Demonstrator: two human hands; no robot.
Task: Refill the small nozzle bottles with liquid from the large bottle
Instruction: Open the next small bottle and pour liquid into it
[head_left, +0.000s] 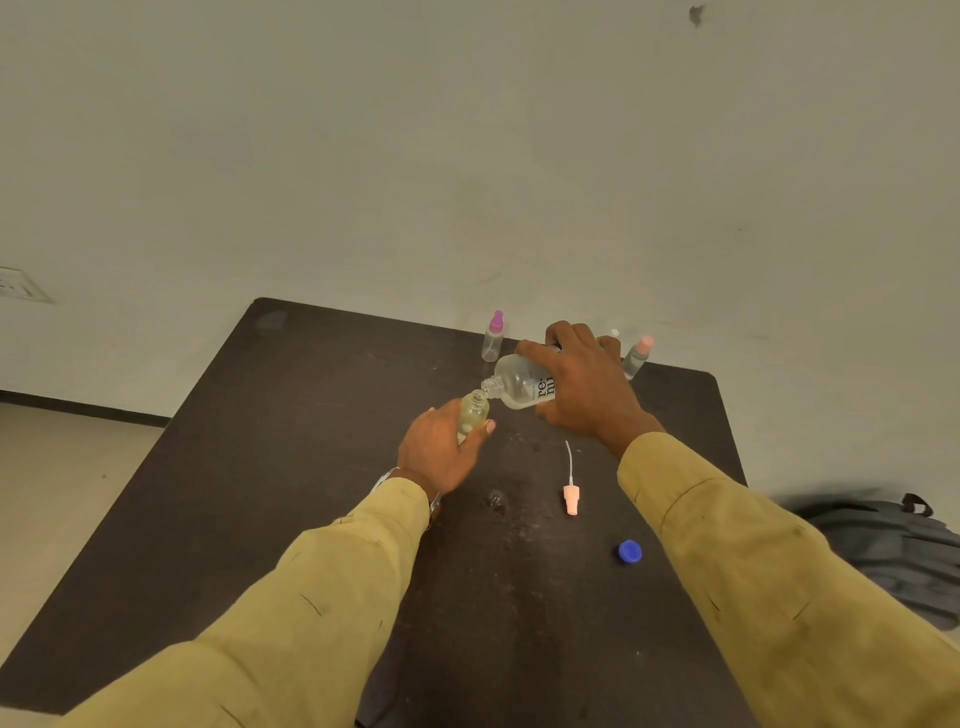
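Head view: clear large bottle (519, 384), matte table (291, 467)

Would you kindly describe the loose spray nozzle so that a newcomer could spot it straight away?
On the dark table, look just nearer the person than the right hand, which tilts the large bottle. The nozzle lies flat there alone: peach, with a thin white tube trailing from it, unlike the round blue cap nearby.

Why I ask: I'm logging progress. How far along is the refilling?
Done: blue cap and peach nozzle lie on the table. In hand: right hand tips the large bottle into the small bottle the left hand grips. Left: refit the nozzle; pink-topped bottle and peach-topped bottle behind stand capped.
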